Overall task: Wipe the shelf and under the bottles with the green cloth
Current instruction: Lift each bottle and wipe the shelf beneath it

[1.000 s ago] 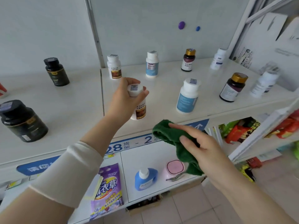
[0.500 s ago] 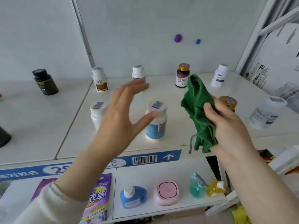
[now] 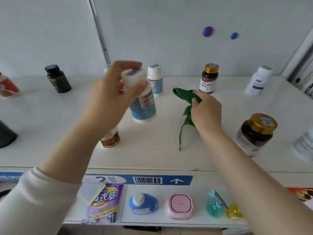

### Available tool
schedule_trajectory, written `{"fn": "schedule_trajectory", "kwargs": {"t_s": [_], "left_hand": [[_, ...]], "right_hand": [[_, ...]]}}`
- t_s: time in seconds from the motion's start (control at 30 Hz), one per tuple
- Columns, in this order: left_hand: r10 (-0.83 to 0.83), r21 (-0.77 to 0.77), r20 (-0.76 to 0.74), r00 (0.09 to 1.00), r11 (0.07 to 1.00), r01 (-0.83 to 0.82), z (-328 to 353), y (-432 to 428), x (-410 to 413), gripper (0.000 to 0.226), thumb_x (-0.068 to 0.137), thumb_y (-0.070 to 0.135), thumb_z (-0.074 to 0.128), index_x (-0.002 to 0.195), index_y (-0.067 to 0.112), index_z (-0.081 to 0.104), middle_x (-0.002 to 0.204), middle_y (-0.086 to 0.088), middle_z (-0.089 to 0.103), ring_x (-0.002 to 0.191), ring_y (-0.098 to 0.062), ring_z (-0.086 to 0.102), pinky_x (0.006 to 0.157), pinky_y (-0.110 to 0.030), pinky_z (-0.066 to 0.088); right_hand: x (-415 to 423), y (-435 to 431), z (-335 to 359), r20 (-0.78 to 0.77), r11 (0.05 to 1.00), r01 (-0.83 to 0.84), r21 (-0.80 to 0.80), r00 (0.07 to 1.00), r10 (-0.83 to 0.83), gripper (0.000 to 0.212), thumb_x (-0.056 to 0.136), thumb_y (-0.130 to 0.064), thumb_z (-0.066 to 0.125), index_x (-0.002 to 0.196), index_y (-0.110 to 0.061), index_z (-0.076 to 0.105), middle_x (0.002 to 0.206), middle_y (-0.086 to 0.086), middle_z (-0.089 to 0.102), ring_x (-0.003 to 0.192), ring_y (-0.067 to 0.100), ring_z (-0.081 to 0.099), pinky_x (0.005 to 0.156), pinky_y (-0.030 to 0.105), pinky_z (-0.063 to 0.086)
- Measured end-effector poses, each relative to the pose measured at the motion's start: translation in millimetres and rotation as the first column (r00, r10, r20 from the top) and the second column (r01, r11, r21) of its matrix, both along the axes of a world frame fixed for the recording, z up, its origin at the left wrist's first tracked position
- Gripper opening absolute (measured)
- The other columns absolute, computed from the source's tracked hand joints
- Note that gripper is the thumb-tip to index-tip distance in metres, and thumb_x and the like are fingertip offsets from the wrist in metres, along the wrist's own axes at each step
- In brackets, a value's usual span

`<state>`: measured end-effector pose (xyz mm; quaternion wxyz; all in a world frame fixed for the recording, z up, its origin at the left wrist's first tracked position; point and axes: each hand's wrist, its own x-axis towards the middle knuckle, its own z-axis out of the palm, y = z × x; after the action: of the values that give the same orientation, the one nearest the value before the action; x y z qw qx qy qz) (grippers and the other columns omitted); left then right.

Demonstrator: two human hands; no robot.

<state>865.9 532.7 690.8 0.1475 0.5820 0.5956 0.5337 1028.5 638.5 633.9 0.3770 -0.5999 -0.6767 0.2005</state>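
Left hand (image 3: 111,99): fingers and thumb wrapped round cap end of blue-label bottle (image 3: 144,107). Bottle tilted, held clear of shelf (image 3: 152,153), blurred. Right hand (image 3: 206,112): fingers curled tight on green cloth (image 3: 184,97). Cloth bunched on shelf top right of centre, thin tail trailing toward front edge. Brown-label bottle (image 3: 110,139) stands under left wrist. Back row: white bottle (image 3: 155,80), gold-cap bottle (image 3: 209,78) just beyond cloth, black bottle (image 3: 57,78) far left. Gold-cap jar (image 3: 255,133) near right forearm.

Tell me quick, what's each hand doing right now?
Left hand: grips a tilted white bottle with a blue label.
Right hand: grips the bunched green cloth.
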Motion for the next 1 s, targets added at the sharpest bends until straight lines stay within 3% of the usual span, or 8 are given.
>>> {"fn": "schedule_trajectory", "kwargs": {"t_s": [0.17, 0.3, 0.43, 0.53, 0.63, 0.7, 0.87, 1.0], "left_hand": [[0.025, 0.049, -0.012, 1.000, 0.998, -0.025, 15.8, 16.4, -18.1, 0.022, 0.087, 0.025, 0.058, 0.099, 0.042, 0.050, 0.112, 0.008, 0.065, 0.097, -0.009, 0.065, 0.083, -0.018, 0.052], [-0.007, 0.049, -0.019, 1.000, 0.999, 0.008, 17.0, 25.0, -26.2, 0.020, 0.088, 0.028, 0.058, 0.098, 0.043, 0.049, 0.111, 0.009, 0.064, 0.094, -0.006, 0.065, 0.080, -0.015, 0.053], [-0.039, 0.077, 0.014, 0.999, 0.996, 0.038, 20.0, 30.6, -26.5, 0.019, 0.088, 0.026, 0.057, 0.102, 0.038, 0.051, 0.113, 0.006, 0.064, 0.094, -0.006, 0.064, 0.077, -0.017, 0.054], [-0.053, 0.058, -0.011, 0.999, 0.997, 0.054, 20.7, 32.6, -24.5, 0.020, 0.088, 0.028, 0.057, 0.105, 0.036, 0.050, 0.113, 0.008, 0.063, 0.097, -0.008, 0.064, 0.081, -0.017, 0.054], [-0.060, 0.042, -0.032, 0.998, 0.997, 0.061, 22.2, 29.6, -24.7, 0.021, 0.087, 0.030, 0.058, 0.105, 0.037, 0.051, 0.111, 0.011, 0.064, 0.094, -0.006, 0.064, 0.077, -0.016, 0.053], [-0.063, 0.046, -0.051, 0.997, 0.997, 0.065, 24.7, 25.8, -25.4, 0.021, 0.088, 0.030, 0.058, 0.107, 0.036, 0.050, 0.111, 0.009, 0.064, 0.091, -0.004, 0.065, 0.080, -0.018, 0.054], [-0.085, 0.057, -0.062, 0.994, 0.994, 0.088, 26.4, 19.1, -22.2, 0.022, 0.088, 0.030, 0.057, 0.109, 0.034, 0.050, 0.110, 0.011, 0.064, 0.092, -0.002, 0.065, 0.085, -0.019, 0.053], [-0.129, 0.049, -0.051, 0.990, 0.990, 0.131, 24.4, 16.3, -7.5, 0.021, 0.088, 0.032, 0.058, 0.107, 0.036, 0.050, 0.111, 0.011, 0.064, 0.092, -0.002, 0.065, 0.075, -0.014, 0.053]], "right_hand": [[-23.9, 52.3, -24.3, 0.403, 0.988, -0.129, -0.083, 0.903, 0.152, 0.037, 0.097, -0.013, 0.036, 0.133, -0.010, 0.045, 0.140, 0.014, 0.044, 0.133, 0.028, 0.033, 0.103, 0.036, 0.030], [-34.3, -1.9, -31.3, 0.302, 0.902, -0.427, -0.065, 0.853, 0.425, 0.041, 0.096, -0.014, 0.041, 0.136, -0.023, 0.044, 0.151, 0.000, 0.031, 0.142, 0.013, 0.021, 0.110, 0.020, 0.013], [-27.0, -88.9, -38.4, 0.197, 0.684, -0.729, 0.007, 0.672, 0.714, 0.041, 0.089, -0.016, 0.042, 0.126, -0.029, 0.055, 0.141, -0.018, 0.036, 0.134, -0.010, 0.016, 0.101, -0.004, -0.002], [-18.7, -52.6, -34.1, 0.233, 0.766, -0.640, -0.054, 0.738, 0.633, 0.040, 0.095, -0.013, 0.042, 0.129, -0.031, 0.050, 0.140, -0.024, 0.028, 0.129, -0.014, 0.012, 0.108, 0.005, 0.002], [-12.8, 24.7, -32.1, 0.374, 0.944, -0.324, -0.069, 0.869, 0.325, 0.040, 0.096, -0.011, 0.039, 0.134, -0.021, 0.046, 0.148, 0.001, 0.034, 0.138, 0.016, 0.027, 0.111, 0.029, 0.020], [-14.9, 47.9, -30.9, 0.417, 0.974, -0.187, -0.131, 0.881, 0.226, 0.041, 0.097, -0.012, 0.035, 0.137, -0.019, 0.041, 0.151, 0.006, 0.029, 0.141, 0.022, 0.022, 0.111, 0.036, 0.021], [-27.4, -33.9, -34.5, 0.316, 0.880, -0.472, -0.046, 0.829, 0.462, 0.042, 0.094, -0.010, 0.041, 0.133, -0.023, 0.047, 0.151, 0.000, 0.031, 0.141, 0.014, 0.023, 0.105, 0.016, 0.011], [-10.1, -107.2, -39.4, 0.365, 0.787, -0.614, 0.055, 0.747, 0.557, 0.041, 0.083, -0.011, 0.048, 0.120, -0.026, 0.060, 0.136, -0.004, 0.052, 0.130, 0.012, 0.043, 0.098, 0.015, 0.027]]}}
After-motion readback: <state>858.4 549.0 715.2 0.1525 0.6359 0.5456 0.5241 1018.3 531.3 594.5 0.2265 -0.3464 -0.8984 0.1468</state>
